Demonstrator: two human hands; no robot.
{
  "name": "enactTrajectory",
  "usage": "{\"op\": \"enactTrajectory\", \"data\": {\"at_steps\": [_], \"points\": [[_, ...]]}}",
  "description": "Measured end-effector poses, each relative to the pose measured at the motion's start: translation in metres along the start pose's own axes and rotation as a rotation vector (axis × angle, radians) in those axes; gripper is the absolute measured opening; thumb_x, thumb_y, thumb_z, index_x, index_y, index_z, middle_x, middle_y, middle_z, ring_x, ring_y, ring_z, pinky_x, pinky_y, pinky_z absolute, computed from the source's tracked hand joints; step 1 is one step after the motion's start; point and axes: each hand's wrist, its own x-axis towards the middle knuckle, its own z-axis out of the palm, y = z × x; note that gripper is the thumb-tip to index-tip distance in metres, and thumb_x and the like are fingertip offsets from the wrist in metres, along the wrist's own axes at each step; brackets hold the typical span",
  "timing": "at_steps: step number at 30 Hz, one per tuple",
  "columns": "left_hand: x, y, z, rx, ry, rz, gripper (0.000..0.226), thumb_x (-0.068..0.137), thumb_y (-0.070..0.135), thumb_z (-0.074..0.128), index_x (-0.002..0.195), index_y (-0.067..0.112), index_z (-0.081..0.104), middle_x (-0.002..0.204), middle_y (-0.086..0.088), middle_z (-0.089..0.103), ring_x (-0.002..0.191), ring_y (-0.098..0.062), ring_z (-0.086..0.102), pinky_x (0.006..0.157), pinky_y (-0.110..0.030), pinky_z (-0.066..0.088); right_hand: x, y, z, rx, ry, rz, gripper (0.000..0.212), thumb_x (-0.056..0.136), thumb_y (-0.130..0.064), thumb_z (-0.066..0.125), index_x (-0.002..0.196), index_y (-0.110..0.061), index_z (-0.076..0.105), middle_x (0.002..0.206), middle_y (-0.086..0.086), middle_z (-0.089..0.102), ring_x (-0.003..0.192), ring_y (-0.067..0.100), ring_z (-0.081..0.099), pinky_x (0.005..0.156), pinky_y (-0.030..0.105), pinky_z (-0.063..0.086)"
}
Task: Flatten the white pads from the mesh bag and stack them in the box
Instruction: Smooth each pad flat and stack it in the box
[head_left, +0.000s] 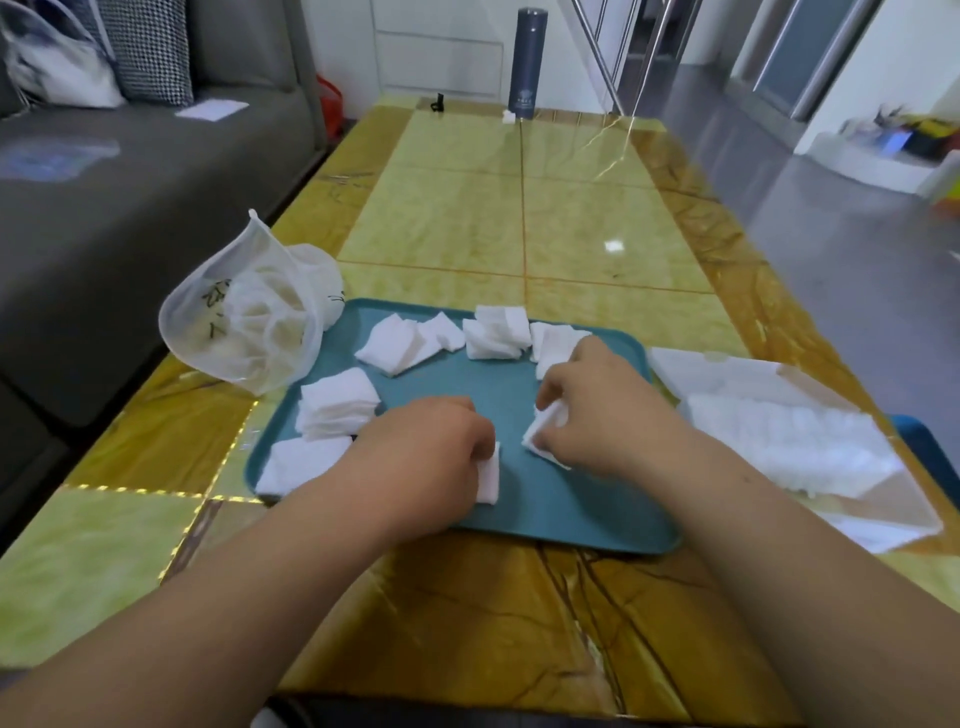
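Mesh bag (249, 317) sits far left on the yellow table (519, 218), slumped against the corner of the teal tray (545, 525), and it looks to hold more white pads inside. Moving right, flattened pads are gathered on the tray's near-left side, a small stack (337, 400) and a single sheet (298, 462) in front of it, while looser, crumpled piles (452, 338) line the tray's far edge. Now the left hand (431, 447), knuckles up, fingers curled down onto a pad (489, 475) and pressing it against the tray; only the pad's right edge shows from under the hand. Just beside it, the right hand (597, 410) is pinched shut on a second pad (543, 434), one corner lifted off the tray. Far right, off the tray, the open box (883, 504) already carries a thick layer of white pads. So this reads as mid-task, the flattening step, with plenty left along the far edge and in the bag. The next move, I'd say, calls for smoothing both pads flat, squaring them together, then carrying them right over the tray rim and setting them level on the pile in the box, without letting the soft sheets fold over.
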Motion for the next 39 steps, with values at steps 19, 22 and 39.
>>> {"op": "enactTrajectory", "data": {"at_steps": [19, 22, 39], "points": [[-0.014, 0.006, -0.008, -0.559, 0.011, -0.220, 0.014, 0.084, 0.018, 0.071, 0.090, 0.029, 0.066, 0.086, 0.007, 0.068, 0.074, -0.010, 0.063, 0.057, -0.021, 0.046, -0.050, 0.008, -0.001, 0.909, -0.016, 0.206, 0.008, 0.100, -0.023, 0.065, 0.105, -0.022, 0.059, 0.107, 0.008, 0.067, 0.072, 0.026, 0.079, 0.055, 0.041, 0.064], [-0.017, 0.007, -0.010, -0.730, 0.064, -0.227, 0.019, 0.089, 0.015, 0.072, 0.101, 0.030, 0.070, 0.088, 0.007, 0.073, 0.073, -0.002, 0.064, 0.061, -0.018, 0.049, -0.044, 0.010, 0.005, 1.008, -0.033, 0.179, 0.017, 0.101, -0.015, 0.063, 0.115, -0.024, 0.060, 0.110, 0.010, 0.069, 0.079, 0.024, 0.079, 0.066, 0.043, 0.067], [-0.012, 0.026, -0.010, -1.048, 0.140, -0.055, 0.008, 0.090, 0.011, 0.077, 0.094, 0.019, 0.079, 0.075, 0.006, 0.073, 0.061, 0.001, 0.058, 0.059, -0.012, 0.045, -0.042, 0.027, 0.010, 1.285, -0.156, -0.082, 0.026, 0.095, -0.007, 0.073, 0.116, -0.019, 0.079, 0.110, 0.008, 0.080, 0.111, 0.030, 0.073, 0.097, 0.042, 0.061]]}}
